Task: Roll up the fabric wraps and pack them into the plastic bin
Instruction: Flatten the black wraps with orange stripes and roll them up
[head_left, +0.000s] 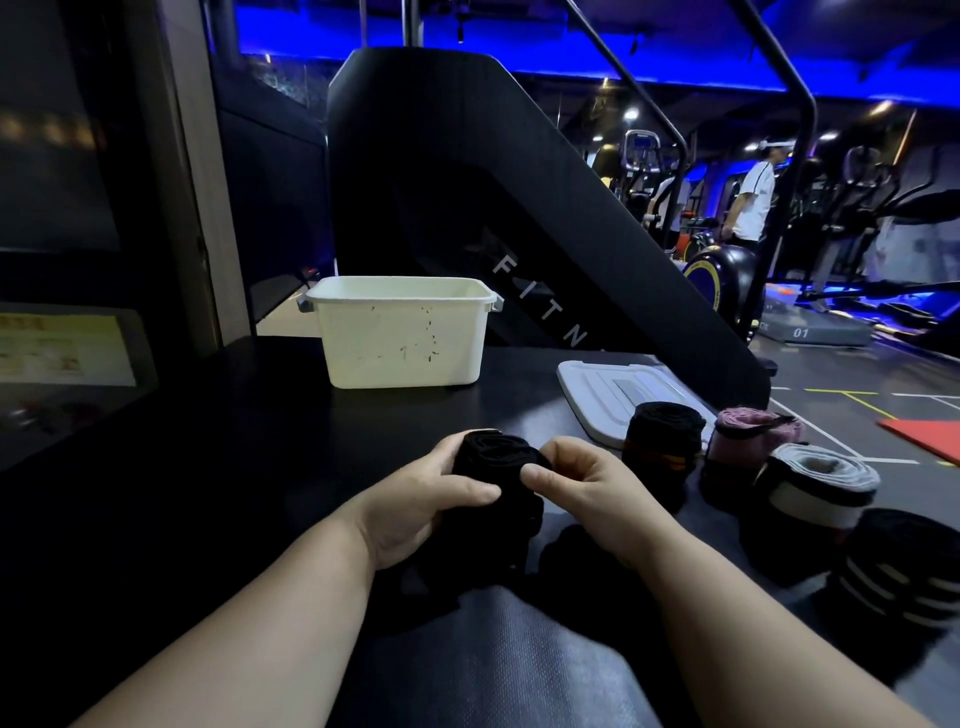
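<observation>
A black fabric wrap (501, 457), partly rolled, is held between both hands above the dark mat; its loose tail drops toward me. My left hand (431, 499) grips its left side, thumb across the front. My right hand (582, 488) pinches its right side. The cream plastic bin (400, 358) stands open farther back, left of centre, and its inside is hidden from here. Rolled wraps stand at the right: a black one with an orange stripe (662, 441), a pink one (748, 436), a grey-and-white one (821, 483) and a black striped one (898, 566).
The bin's pale lid (602, 395) lies flat behind the rolled wraps. A large black stair machine (467, 182) rises right behind the bin. The mat's right edge drops to the gym floor, where a person (756, 197) stands among exercise machines.
</observation>
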